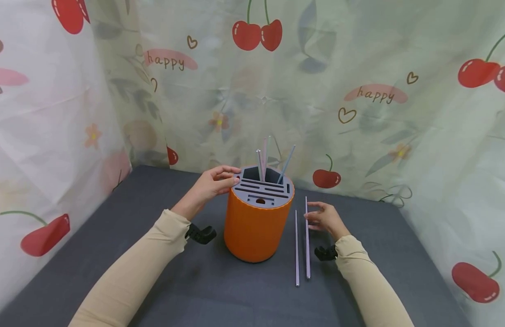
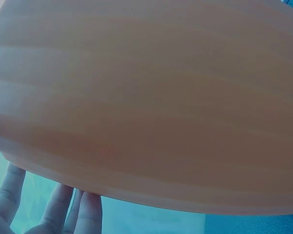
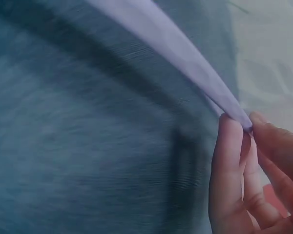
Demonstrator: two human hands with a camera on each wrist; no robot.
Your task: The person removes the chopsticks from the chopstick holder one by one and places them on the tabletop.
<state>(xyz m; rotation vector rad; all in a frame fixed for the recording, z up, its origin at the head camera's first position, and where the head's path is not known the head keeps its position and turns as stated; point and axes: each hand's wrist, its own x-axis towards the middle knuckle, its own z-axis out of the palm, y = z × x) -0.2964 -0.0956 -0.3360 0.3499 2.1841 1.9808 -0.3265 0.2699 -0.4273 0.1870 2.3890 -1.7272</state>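
An orange round utensil block (image 1: 254, 227) with a grey slotted top (image 1: 260, 200) stands upright on the dark table. My left hand (image 1: 217, 181) rests at its upper left rim, fingers nearly straight. In the left wrist view the block's side fills most of the frame, with fingers (image 2: 88, 214) against its edge. To the right of the block, my right hand (image 1: 323, 218) pinches a thin purple chopstick (image 1: 307, 254) between thumb and fingertips, near its upper end. A second purple chopstick (image 1: 297, 250) lies just left of it.
Several slim coloured chopsticks (image 1: 265, 159) stand in the block's rear opening, one blue one (image 1: 287, 163) leaning right. A printed cloth (image 1: 252, 91) with cherries hangs behind and at both sides of the dark table (image 1: 244, 299).
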